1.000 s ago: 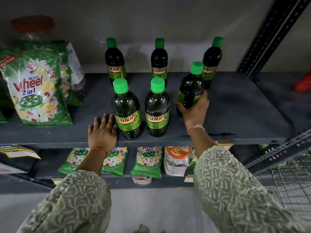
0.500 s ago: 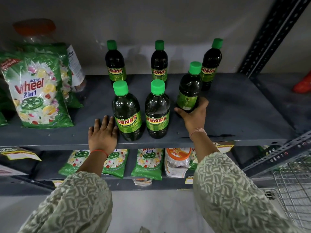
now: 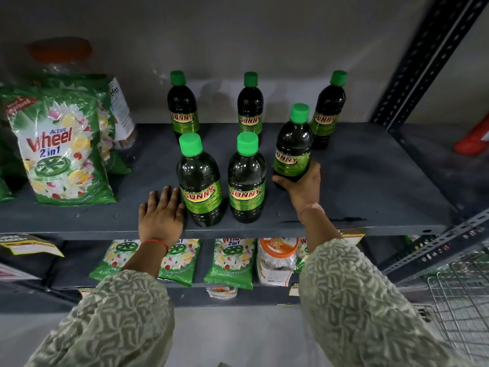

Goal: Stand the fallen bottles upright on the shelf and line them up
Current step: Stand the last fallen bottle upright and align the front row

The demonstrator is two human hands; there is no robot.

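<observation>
Grey shelf (image 3: 370, 181): right hand (image 3: 300, 185) grip grasping the near-right bottle (image 3: 292, 147), upright, cap leaning slightly right; left hand (image 3: 161, 215) released, flat beside near-left bottle (image 3: 199, 181).

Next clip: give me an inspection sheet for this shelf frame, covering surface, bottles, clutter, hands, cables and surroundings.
Surface: dark grey shelf, bare on its right part.
Job's things: six green-capped bottles, all upright; back row of three; two at the front; sixth bottle set behind the front line.
Clutter: detergent pouch and a plastic jar at the left.
Hands: right hand grips the sixth bottle's base; left hand flat on the shelf edge.
Cables: nothing seen.
Surroundings: lower shelf with pouches; wire basket lower right; slotted upright.
</observation>
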